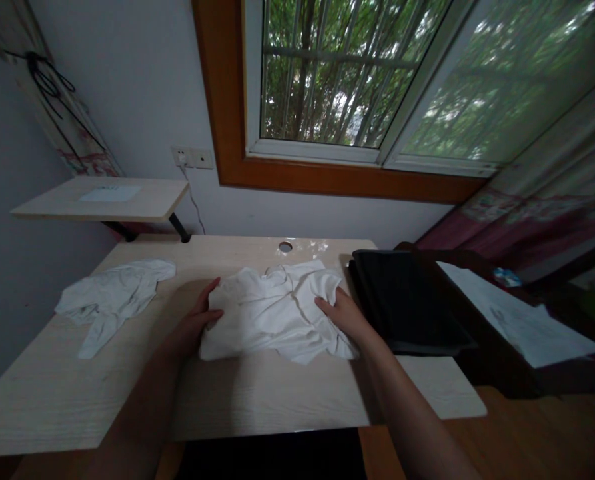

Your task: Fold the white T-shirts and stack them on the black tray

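A wrinkled white shirt (262,317) lies in the middle of the desk, bunched into a rough rectangle with creases running across it. My left hand (200,320) grips its left edge, thumb on top and the other fingers partly hidden. On the opposite side, my right hand (344,312) pinches the right edge, its thumb over the cloth and its fingers underneath. Another white cloth item (120,297), crumpled, rests on the desk to the left, apart from both hands.
The pale wooden desk (277,400) has a cable hole (285,247) at its back. A raised shelf (102,200) with a paper on it stands back left. Black folded fabric (407,300) lies at the right edge, near a white sheet (522,317). A window (347,73) is behind.
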The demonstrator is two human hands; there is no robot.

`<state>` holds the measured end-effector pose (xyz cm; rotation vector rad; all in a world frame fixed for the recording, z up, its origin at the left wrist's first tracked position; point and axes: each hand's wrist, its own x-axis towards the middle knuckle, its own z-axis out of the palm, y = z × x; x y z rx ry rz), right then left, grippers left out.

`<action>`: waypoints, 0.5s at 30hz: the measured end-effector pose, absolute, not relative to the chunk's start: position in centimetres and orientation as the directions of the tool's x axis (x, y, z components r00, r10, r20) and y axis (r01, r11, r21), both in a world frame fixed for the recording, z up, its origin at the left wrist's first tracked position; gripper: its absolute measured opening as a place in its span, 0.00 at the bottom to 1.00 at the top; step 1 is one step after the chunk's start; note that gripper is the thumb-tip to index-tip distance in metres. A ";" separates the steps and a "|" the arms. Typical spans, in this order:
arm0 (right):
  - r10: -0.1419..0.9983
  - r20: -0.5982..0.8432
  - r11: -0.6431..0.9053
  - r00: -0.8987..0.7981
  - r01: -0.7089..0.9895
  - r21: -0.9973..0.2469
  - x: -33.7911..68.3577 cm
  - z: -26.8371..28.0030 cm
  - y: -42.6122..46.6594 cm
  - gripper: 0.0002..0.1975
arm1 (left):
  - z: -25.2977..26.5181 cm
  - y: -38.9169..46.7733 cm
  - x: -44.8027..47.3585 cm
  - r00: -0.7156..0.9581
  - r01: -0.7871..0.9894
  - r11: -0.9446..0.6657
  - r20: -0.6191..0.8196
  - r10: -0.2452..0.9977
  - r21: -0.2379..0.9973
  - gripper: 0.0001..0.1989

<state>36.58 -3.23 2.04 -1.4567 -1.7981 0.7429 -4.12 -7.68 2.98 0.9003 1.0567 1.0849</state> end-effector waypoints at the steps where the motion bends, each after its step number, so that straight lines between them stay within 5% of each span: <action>1: 0.981 0.145 0.192 -0.129 0.562 -0.804 36.5 2.1 -3.4 0.23 | 3.3 -7.7 -4.1 0.109 -0.240 0.253 -0.233 0.966 0.937 0.50; 4: 0.984 0.005 0.089 -0.178 0.464 -0.882 36.0 2.6 -4.2 0.21 | 4.6 -8.0 -4.2 0.121 -0.272 0.308 -0.285 0.951 0.912 0.50; 9: 0.881 -0.323 -0.292 -0.345 0.141 -0.946 35.2 5.4 -6.3 0.24 | 6.9 -9.3 -5.1 0.223 -0.431 0.322 -0.246 0.943 0.843 0.52; 15: 0.835 -0.432 -0.480 -0.340 -0.067 -0.875 36.0 9.4 -8.9 0.25 | 9.4 -10.3 -7.9 0.079 -0.606 0.154 -0.134 0.988 0.781 0.45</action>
